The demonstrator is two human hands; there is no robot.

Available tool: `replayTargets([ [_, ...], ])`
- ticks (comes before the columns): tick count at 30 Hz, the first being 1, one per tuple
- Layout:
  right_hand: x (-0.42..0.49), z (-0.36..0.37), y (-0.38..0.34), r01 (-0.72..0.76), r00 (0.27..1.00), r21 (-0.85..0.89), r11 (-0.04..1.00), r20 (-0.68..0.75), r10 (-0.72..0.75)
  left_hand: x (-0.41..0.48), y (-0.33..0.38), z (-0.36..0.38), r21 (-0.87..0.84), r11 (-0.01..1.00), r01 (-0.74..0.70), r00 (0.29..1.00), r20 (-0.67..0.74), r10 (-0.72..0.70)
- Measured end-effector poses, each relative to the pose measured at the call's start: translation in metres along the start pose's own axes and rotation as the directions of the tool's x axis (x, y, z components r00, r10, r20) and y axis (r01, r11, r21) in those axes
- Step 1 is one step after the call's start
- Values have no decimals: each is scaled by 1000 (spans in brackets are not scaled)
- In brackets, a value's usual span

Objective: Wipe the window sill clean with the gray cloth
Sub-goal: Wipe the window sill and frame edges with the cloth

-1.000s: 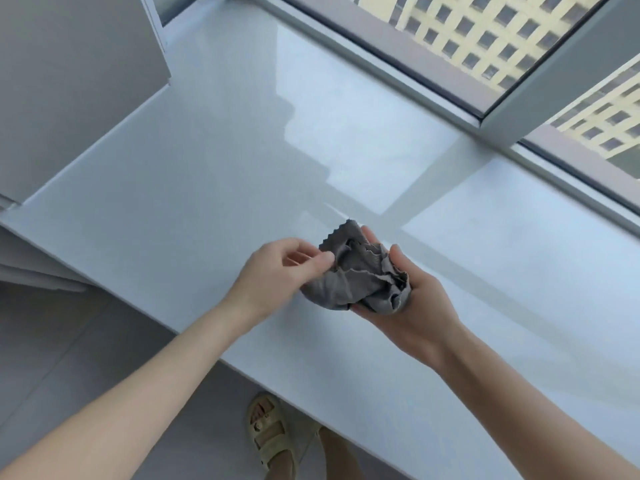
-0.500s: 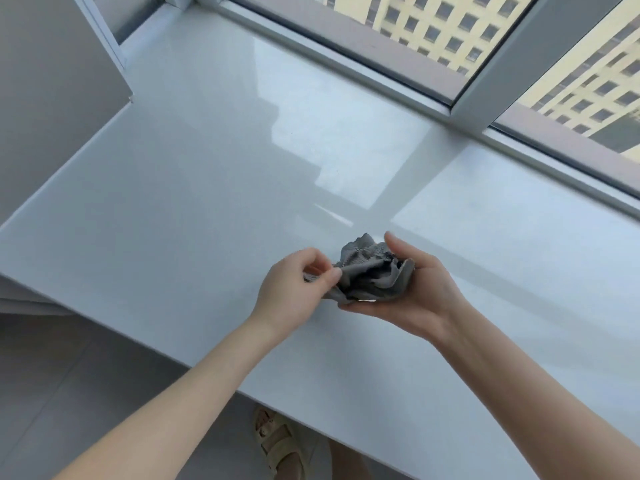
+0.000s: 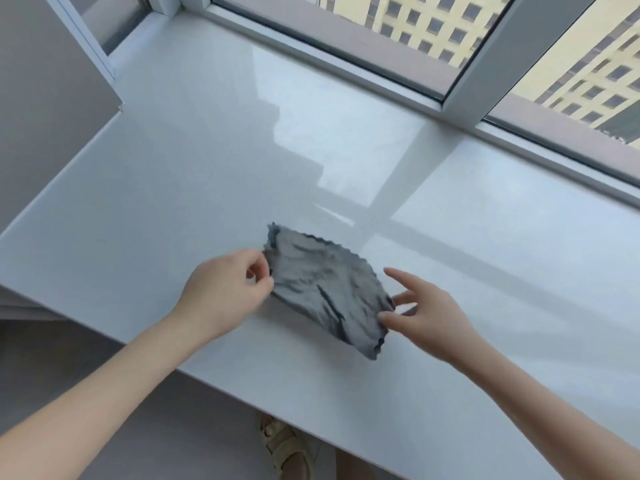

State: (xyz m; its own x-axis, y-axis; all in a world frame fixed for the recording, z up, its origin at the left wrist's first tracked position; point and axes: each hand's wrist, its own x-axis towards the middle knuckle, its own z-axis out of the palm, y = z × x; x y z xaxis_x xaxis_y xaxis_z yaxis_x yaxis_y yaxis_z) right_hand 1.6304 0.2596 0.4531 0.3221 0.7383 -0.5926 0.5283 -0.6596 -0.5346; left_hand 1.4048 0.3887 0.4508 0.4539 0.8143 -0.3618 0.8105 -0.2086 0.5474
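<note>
The gray cloth point(image 3: 325, 289), creased and with zigzag edges, is stretched out between both hands just above the glossy white window sill point(image 3: 194, 161), near its front edge. My left hand point(image 3: 225, 289) pinches the cloth's left edge between thumb and forefinger. My right hand point(image 3: 426, 313) holds the cloth's right edge with thumb and a finger, its other fingers spread apart.
The window frame point(image 3: 478, 77) runs along the sill's far side, with a vertical mullion at upper right. A grey wall point(image 3: 41, 98) bounds the left end. Below the sill's front edge a sandalled foot point(image 3: 287, 448) stands on the floor.
The cloth was a crumpled ball cupped in my right hand; both hands have pulled apart and spread it out flat. The view has shifted slightly.
</note>
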Motion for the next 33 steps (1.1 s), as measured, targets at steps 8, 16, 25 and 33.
replayTargets([
  [8,64,84,-8,717,568,-613,333,237,-788,33,-35,9,81,989,121,952,-293,-93],
  [16,181,19,-14,667,612,-669,328,240,-754,106,-55,12,244,968,-61,906,-393,156],
  [25,154,64,-26,438,783,-671,598,-42,-621,150,-65,-3,144,989,42,872,-488,34],
  [33,223,-16,-13,685,587,-673,280,282,-759,154,-55,-7,145,989,-9,847,-525,85],
])
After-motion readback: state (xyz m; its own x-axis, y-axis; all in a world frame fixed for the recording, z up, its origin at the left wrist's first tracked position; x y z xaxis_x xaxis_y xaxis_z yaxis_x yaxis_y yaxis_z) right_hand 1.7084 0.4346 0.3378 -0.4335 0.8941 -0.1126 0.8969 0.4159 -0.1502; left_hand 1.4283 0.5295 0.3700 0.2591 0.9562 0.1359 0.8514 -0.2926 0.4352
